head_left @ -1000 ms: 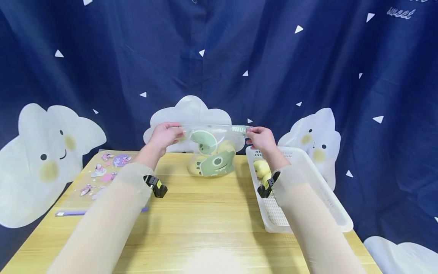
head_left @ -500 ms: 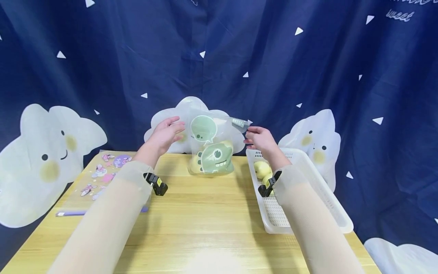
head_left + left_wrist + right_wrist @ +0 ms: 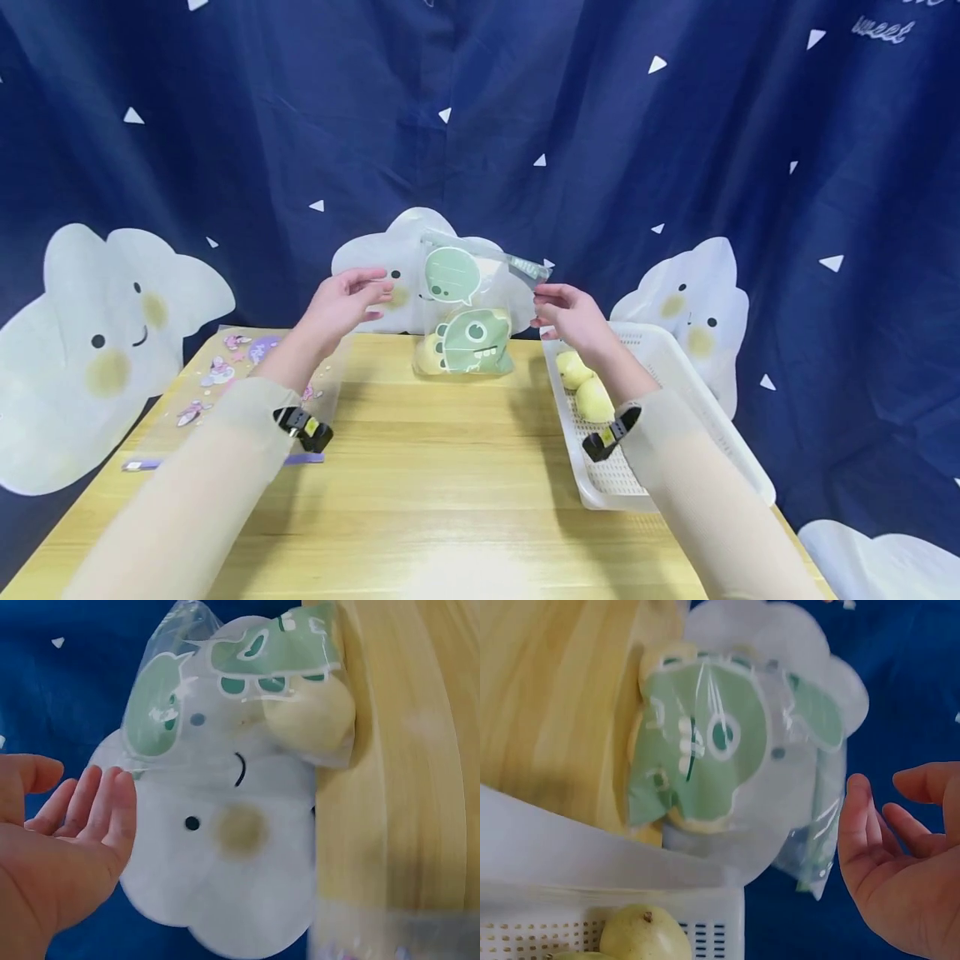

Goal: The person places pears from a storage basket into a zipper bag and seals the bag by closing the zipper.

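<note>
A clear zip bag (image 3: 474, 342) printed with a green dinosaur and a speech bubble stands upright at the table's back edge. Pale yellow round fruit (image 3: 311, 716) shows through its lower part. Its top band (image 3: 528, 267) slopes down to the right. My left hand (image 3: 345, 304) is left of the bag, apart from it, with relaxed, slightly bent fingers. To the right, my right hand (image 3: 573, 317) hovers close to the bag's top corner. In the right wrist view a gap shows between that hand's thumb and fingers, and nothing is held.
A white slotted basket (image 3: 716, 425) stands at the right with yellow pears (image 3: 595, 400) inside, partly under my right forearm. At the left lies a flat clear bag (image 3: 168, 433) with pink prints and a purple slider edge, partly covered by my left arm. Behind hangs a blue curtain (image 3: 480, 125).
Both hands have let go of the bag's top edge. My left hand has drawn away to the left. The bag now stands by itself, its top left corner risen.
</note>
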### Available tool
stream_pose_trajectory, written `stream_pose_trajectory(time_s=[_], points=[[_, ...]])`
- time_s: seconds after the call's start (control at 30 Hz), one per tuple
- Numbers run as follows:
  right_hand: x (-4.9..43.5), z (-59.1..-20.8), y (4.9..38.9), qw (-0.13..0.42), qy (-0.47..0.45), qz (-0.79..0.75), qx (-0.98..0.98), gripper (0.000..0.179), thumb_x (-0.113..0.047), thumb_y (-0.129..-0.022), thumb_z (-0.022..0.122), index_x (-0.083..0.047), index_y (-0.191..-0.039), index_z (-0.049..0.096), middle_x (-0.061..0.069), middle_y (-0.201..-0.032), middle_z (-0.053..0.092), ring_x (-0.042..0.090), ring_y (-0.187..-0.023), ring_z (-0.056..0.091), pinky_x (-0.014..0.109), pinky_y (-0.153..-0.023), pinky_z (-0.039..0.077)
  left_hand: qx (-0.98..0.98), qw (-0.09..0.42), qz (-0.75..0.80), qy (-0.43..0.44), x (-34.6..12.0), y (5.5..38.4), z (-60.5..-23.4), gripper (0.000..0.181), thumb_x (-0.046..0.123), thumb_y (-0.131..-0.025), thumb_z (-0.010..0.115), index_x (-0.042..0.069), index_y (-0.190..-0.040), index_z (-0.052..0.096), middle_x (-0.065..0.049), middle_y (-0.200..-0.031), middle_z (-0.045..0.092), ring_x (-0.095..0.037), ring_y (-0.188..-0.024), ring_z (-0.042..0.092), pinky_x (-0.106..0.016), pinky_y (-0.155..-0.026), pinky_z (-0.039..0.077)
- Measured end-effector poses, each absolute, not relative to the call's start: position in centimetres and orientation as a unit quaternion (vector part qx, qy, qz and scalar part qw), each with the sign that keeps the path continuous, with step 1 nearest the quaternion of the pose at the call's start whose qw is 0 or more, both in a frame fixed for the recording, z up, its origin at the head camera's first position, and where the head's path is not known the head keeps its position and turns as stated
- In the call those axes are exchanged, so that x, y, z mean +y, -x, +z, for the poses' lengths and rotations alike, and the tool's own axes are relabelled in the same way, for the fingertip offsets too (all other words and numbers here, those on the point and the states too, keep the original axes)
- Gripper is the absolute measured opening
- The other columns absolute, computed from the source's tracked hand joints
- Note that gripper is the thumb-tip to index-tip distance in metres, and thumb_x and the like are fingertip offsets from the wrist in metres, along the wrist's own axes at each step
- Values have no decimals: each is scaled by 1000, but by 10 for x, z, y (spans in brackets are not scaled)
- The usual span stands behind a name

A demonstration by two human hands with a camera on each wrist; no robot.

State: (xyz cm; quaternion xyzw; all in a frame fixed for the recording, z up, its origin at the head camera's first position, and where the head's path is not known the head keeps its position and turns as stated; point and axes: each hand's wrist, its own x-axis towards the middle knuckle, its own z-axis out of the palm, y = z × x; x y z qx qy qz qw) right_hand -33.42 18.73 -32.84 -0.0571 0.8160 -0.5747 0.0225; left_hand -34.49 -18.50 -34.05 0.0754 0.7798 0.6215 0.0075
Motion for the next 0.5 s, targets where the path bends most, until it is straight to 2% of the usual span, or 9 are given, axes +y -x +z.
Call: stream_pose_trajectory(time_s=[0.13,0.27,0.4,0.5], points=[[191,-331,304,16,86,-569,817,47,-9,-108,58,2,-154,55,24,-147,63,22,-107,75,27,-80,64,829,-35,548,-107,-200,318,-340,41,23,-115,56,4,-150,61,-21,-142,71,-20,-123,73,-23,-93,64],[195,-338,268,17,102,-570,815,45,-8,-108,60,2,-151,57,26,-146,64,17,-103,74,24,-78,62,840,-67,521,-132,-215,289,-347,33,22,-114,60,3,-139,69,-20,-130,76,-2,-105,73,-18,-84,63],[197,-348,231,34,112,-573,812,43,-8,-108,61,3,-149,58,25,-144,65,18,-103,72,23,-77,61,865,-63,470,-163,-235,266,-364,24,19,-112,65,5,-129,75,-15,-116,80,-1,-91,72,-22,-75,62],[198,-357,209,50,119,-568,813,42,-9,-108,63,2,-148,59,24,-141,66,17,-102,73,25,-79,62,899,-40,395,-185,-255,252,-382,19,19,-108,71,10,-124,77,-7,-114,81,-4,-91,71,-24,-75,61]])
